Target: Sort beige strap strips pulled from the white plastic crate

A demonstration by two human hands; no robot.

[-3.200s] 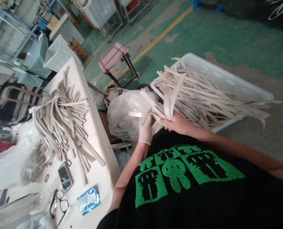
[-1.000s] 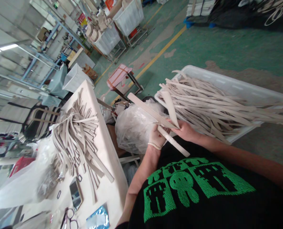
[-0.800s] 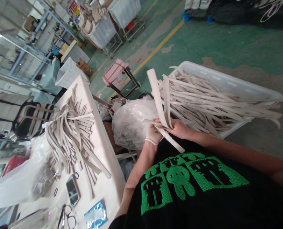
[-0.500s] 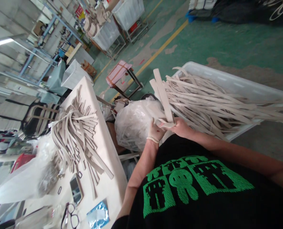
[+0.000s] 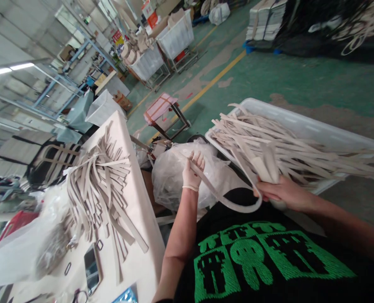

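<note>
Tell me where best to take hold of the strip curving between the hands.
Probably pinch the strip along its sagging span, coming from above: nothing covers it there, it's clear of the left hand and right hand, and it's narrow enough to pinch.

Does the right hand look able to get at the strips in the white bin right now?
Probably yes: the right hand is near the white bin, whose piled strips lie uncovered. It grips other strips, though, so grasping more might mean loosening those.
</note>
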